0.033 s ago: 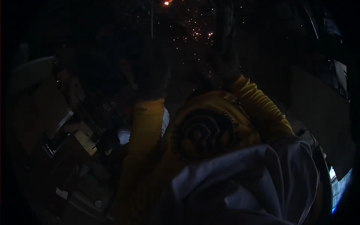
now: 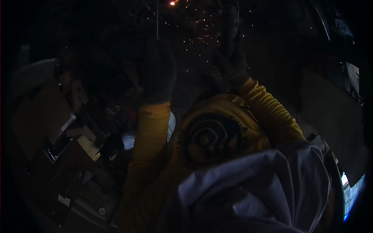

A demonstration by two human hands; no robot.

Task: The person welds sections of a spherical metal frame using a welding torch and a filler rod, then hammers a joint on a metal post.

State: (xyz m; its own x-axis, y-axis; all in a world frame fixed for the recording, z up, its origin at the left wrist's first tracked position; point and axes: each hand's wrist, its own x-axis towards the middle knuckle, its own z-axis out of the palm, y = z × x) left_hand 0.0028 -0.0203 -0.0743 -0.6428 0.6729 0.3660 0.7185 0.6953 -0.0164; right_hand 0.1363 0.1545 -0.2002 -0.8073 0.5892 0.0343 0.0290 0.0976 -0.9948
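The scene is very dark. My left hand (image 2: 158,75), in a dark glove, is raised on the left; a thin straight metal rod (image 2: 157,21) runs up from its fingertips, which seem closed on it. My right hand (image 2: 234,66), also gloved, is wrapped round a dark, thick, tube-shaped tool (image 2: 231,29) whose upper end is lost in the dark. Between and beyond the two hands, a bright orange glowing spot (image 2: 172,3) shows at the top edge. Small orange sparks (image 2: 204,37) scatter below and to the right of it. Most finger detail is hidden by shadow.
Brown boards or boxes (image 2: 39,116) and a pale yellow piece (image 2: 89,147) lie at the left. A white round-edged object (image 2: 37,72) stands farther out there. At the right are a large dark panel (image 2: 332,124) and a thin cable (image 2: 324,143). Grey cloth (image 2: 248,186) covers the lower foreground.
The sparks have shifted and spread differently, and the surroundings look slightly brighter. Both hands stay in place.
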